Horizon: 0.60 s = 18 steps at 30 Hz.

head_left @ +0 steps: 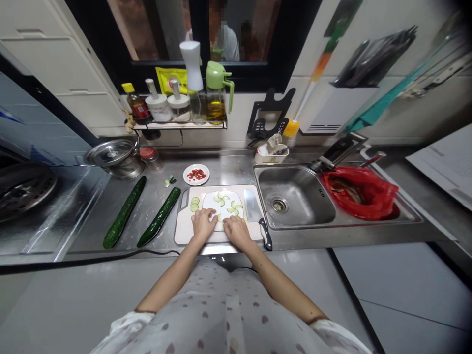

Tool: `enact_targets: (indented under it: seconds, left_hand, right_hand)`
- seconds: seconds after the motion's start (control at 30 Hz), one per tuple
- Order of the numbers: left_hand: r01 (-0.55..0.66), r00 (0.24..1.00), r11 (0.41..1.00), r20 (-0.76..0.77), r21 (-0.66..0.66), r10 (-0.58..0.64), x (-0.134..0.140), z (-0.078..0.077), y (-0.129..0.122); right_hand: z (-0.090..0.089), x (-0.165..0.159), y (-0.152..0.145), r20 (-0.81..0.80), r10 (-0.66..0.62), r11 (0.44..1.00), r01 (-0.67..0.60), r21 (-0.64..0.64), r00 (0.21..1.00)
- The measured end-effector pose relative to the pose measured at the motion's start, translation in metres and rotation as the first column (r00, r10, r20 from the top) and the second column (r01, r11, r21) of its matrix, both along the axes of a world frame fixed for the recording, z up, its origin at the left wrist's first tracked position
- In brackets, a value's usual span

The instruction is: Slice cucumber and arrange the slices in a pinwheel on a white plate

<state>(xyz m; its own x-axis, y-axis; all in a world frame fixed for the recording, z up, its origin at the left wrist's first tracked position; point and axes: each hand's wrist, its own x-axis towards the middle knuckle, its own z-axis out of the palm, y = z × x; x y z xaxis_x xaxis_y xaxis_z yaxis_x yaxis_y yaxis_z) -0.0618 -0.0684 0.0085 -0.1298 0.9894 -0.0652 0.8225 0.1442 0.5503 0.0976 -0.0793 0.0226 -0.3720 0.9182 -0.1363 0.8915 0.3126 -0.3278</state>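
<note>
A white plate (212, 200) lies on a pale cutting board (183, 227), with thin cucumber slices (235, 208) fanned out in curved groups on it. My left hand (203, 223) reaches over the plate's near left side, thumb and forefinger apart beside a slice near the plate's front. From the right, my right hand (238, 231) has its fingertips pinched at that slice; they partly cover it. A small stack of cucumber rounds (194, 204) sits on the board left of the plate. The knife (254, 209), black-handled, rests along the board's right side.
Two whole-looking cucumbers (159, 217) lie left of the board. Behind it are a small dish (186, 178) of chopped red pieces and cucumber ends (170, 181). A steel pot (125, 167) stands back left. At right are a sink (295, 196) and a red plastic bag (379, 196).
</note>
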Motion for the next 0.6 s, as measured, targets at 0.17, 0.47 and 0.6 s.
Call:
enact_targets:
  seconds: [0.17,0.47,0.6]
  left_hand:
    - [-0.164,0.987,0.986,0.001,0.02,0.164,-0.026,-0.004,-0.005]
    - [-0.39,0.917,0.921,-0.096,-0.012,0.387,-0.065,-0.01,0.005]
    - [-0.394,0.914,0.918,-0.129,-0.045,0.386,-0.063,-0.009,0.013]
  right_hand:
    - [-0.005,0.005,0.001,-0.077,-0.038,0.998,0.041,0.049,0.996]
    - [-0.01,0.011,0.0,-0.198,-0.086,0.989,0.107,0.101,0.976]
    - [-0.01,0.014,-0.001,-0.228,-0.093,0.985,0.123,0.121,0.969]
